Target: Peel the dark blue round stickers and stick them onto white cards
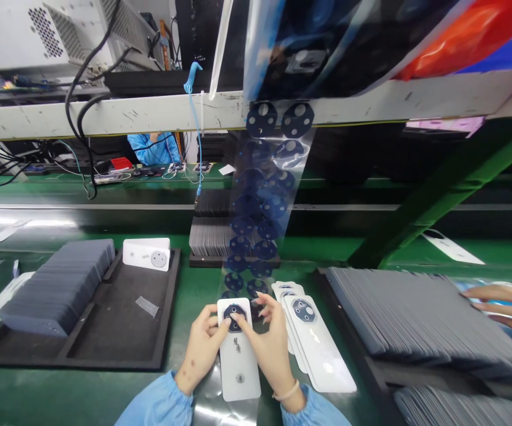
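Note:
A white phone back cover [240,373] lies upright before me, a dark round camera sticker [233,326] at its top and small dark markings below. My left hand [205,346] grips the cover's left edge, with the thumb on the sticker. My right hand [271,340] touches the sticker with its thumb tip; its other fingers are spread apart beyond the cover's right edge. Under and behind the cover runs a clear film strip [302,160] bearing two columns of dark round stickers [263,119]. Several white back covers [327,355] with camera stickers lie overlapped on the right.
At left, a black tray [118,361] holds a row of grey sheets [60,284] and white covers [135,251]. Another tray [357,361] at right holds grey sheets [419,313]; another person's hand [499,294] touches them. A green post [442,189] and white shelf beam [149,115] stand near.

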`<state>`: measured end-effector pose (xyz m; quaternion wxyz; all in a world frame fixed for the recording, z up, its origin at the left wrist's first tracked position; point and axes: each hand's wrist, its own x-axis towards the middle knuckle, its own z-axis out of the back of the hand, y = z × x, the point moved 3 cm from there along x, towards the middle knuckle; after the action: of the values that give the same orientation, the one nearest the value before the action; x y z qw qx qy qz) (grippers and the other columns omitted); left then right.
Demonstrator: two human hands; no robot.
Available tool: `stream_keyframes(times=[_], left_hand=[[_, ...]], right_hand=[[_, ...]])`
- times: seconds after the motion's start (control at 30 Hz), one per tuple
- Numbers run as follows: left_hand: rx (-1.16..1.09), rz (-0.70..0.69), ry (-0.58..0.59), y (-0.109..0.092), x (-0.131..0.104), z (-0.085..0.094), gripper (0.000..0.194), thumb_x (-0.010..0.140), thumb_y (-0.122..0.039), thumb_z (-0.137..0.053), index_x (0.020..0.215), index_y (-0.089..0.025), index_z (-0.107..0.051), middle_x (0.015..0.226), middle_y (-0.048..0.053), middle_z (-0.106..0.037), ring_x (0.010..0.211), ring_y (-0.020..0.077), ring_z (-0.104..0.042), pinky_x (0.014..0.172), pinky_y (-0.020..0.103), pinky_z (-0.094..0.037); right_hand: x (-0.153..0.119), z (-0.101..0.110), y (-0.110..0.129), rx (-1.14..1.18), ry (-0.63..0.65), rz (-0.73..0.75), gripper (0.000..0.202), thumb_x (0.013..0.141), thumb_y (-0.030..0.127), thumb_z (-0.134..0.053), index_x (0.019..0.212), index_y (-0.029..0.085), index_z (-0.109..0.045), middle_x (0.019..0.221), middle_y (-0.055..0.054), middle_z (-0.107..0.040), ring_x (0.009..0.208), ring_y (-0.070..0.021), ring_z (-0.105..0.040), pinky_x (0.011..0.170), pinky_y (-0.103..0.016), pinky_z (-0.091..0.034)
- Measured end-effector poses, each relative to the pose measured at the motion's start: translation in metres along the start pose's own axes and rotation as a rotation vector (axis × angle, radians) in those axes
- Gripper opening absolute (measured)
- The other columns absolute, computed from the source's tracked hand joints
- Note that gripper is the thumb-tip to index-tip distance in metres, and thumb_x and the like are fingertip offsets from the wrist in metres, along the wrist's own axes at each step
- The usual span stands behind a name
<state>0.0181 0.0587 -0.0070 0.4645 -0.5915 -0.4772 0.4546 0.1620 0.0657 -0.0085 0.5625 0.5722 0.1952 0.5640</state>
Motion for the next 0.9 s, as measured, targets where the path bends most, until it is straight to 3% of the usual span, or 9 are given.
stream_keyframes(times=[0.07, 0.23, 0.5, 0.6, 0.7, 0.77, 0.83, 0.9], left_hand=[[-0.011, 0.018, 0.006, -0.001, 0.000, 0.000, 0.055, 0.075, -0.049, -0.065, 0.110, -0.011, -0.043, 0.089, 0.014, -0.067, 0.067, 0.0175, -0.064, 0.061, 0.027, -0.051], [-0.009, 0.031, 0.030, -0.002, -0.001, -0.003, 0.057, 0.074, -0.049, -0.066, 0.110, -0.011, -0.044, 0.092, 0.014, -0.067, 0.068, 0.0166, -0.064, 0.060, 0.025, -0.050], [-0.020, 0.089, 0.114, 0.002, -0.001, -0.007, 0.059, 0.070, -0.039, -0.073, 0.112, -0.010, -0.043, 0.096, 0.016, -0.067, 0.070, 0.0195, -0.066, 0.065, 0.031, -0.054], [-0.013, 0.092, 0.094, 0.003, 0.001, -0.005, 0.058, 0.069, -0.038, -0.074, 0.109, -0.010, -0.043, 0.094, 0.017, -0.067, 0.074, 0.0224, -0.067, 0.067, 0.033, -0.055], [-0.021, 0.067, 0.041, 0.000, 0.002, -0.001, 0.058, 0.069, -0.040, -0.073, 0.108, -0.009, -0.042, 0.091, 0.017, -0.067, 0.073, 0.0232, -0.067, 0.066, 0.034, -0.055], [-0.030, 0.039, -0.009, -0.003, 0.003, 0.002, 0.059, 0.070, -0.042, -0.073, 0.108, -0.010, -0.042, 0.088, 0.016, -0.068, 0.068, 0.0223, -0.066, 0.063, 0.032, -0.053], [-0.042, 0.016, -0.043, -0.004, 0.004, 0.005, 0.059, 0.070, -0.043, -0.072, 0.108, -0.010, -0.042, 0.086, 0.015, -0.068, 0.066, 0.0216, -0.066, 0.060, 0.030, -0.052], [-0.050, 0.007, -0.049, -0.003, 0.004, 0.007, 0.058, 0.070, -0.043, -0.072, 0.108, -0.010, -0.042, 0.085, 0.015, -0.068, 0.065, 0.0212, -0.065, 0.060, 0.029, -0.051]], right_hand=[[0.002, -0.001, -0.002, 0.050, 0.034, -0.075, 0.058, 0.071, 0.045, -0.069, 0.118, 0.016, -0.050, 0.106, -0.009, -0.057, 0.088, -0.0158, -0.053, 0.077, -0.029, -0.045], [0.001, -0.008, 0.001, 0.249, 0.302, -0.237, 0.053, 0.078, 0.048, -0.061, 0.119, 0.017, -0.048, 0.105, -0.008, -0.061, 0.089, -0.0150, -0.060, 0.079, -0.026, -0.048], [0.002, -0.005, -0.007, 0.280, 0.244, -0.276, 0.046, 0.084, 0.058, -0.048, 0.096, 0.014, -0.056, 0.074, -0.004, -0.058, 0.066, -0.0117, -0.054, 0.059, -0.020, -0.042], [0.003, -0.005, -0.008, 0.300, 0.267, -0.271, 0.047, 0.086, 0.058, -0.045, 0.095, 0.013, -0.057, 0.075, -0.004, -0.058, 0.067, -0.0116, -0.053, 0.062, -0.021, -0.043], [0.000, -0.007, -0.002, 0.424, 0.396, -0.294, 0.047, 0.086, 0.055, -0.047, 0.113, 0.017, -0.053, 0.092, -0.007, -0.062, 0.078, -0.0138, -0.059, 0.068, -0.023, -0.047], [-0.002, -0.010, 0.003, 0.539, 0.524, -0.329, 0.058, 0.083, 0.050, -0.056, 0.131, 0.022, -0.039, 0.103, -0.007, -0.062, 0.085, -0.0159, -0.061, 0.072, -0.025, -0.050], [-0.004, -0.012, 0.007, 0.618, 0.605, -0.334, 0.071, 0.080, 0.045, -0.063, 0.139, 0.025, -0.027, 0.108, -0.008, -0.061, 0.089, -0.0166, -0.062, 0.074, -0.027, -0.051], [-0.004, -0.013, 0.008, 0.664, 0.623, -0.335, 0.071, 0.081, 0.044, -0.061, 0.140, 0.024, -0.027, 0.105, -0.008, -0.062, 0.085, -0.0153, -0.062, 0.073, -0.026, -0.050]])
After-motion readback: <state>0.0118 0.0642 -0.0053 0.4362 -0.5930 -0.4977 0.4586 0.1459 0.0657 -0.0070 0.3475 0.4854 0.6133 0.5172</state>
